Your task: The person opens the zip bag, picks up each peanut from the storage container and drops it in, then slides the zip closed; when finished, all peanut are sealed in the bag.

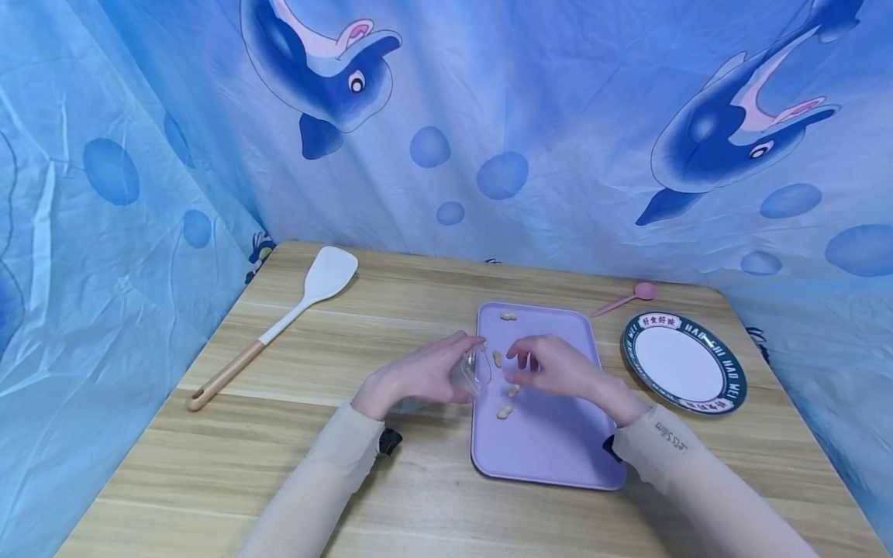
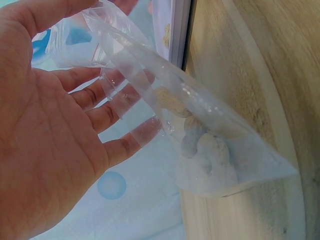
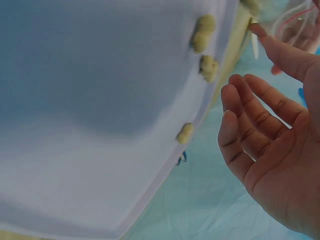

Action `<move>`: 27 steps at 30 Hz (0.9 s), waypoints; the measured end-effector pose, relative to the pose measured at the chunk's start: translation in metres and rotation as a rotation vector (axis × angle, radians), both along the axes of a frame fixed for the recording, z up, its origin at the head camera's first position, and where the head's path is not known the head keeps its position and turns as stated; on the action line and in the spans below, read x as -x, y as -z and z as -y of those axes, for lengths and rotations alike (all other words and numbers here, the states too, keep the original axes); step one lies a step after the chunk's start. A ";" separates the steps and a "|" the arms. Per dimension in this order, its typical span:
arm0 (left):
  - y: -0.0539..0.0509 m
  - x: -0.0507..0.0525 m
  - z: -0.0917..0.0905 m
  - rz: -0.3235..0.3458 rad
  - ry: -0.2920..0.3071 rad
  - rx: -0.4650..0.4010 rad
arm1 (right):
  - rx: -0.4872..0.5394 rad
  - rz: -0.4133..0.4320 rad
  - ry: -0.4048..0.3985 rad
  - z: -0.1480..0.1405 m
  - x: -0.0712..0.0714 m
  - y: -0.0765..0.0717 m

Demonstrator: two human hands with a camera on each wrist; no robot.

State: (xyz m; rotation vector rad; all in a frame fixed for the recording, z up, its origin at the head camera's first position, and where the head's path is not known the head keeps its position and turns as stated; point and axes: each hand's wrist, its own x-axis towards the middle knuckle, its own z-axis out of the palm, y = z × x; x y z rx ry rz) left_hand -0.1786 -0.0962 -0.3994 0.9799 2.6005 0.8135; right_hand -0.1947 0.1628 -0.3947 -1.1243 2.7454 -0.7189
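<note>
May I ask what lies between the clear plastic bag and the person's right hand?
Between the bag and right hand, the head view shows a tan peanut on the rectangular purple tray.

White spatula (image 1: pixel 330 273) at left, pink spoon (image 1: pixel 643 291) near green-rimmed plate (image 1: pixel 736 372), dolphin-print curtain (image 1: pixel 558 93).

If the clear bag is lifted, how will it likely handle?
The bag probably flops and crumples, its thin plastic being creased. The peanuts bunched inside may slide and shift its balance. It should be light: only a few show.
</note>
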 end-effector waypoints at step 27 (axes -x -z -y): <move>0.001 0.001 0.000 0.004 0.006 0.000 | -0.151 0.041 0.015 0.000 -0.006 0.021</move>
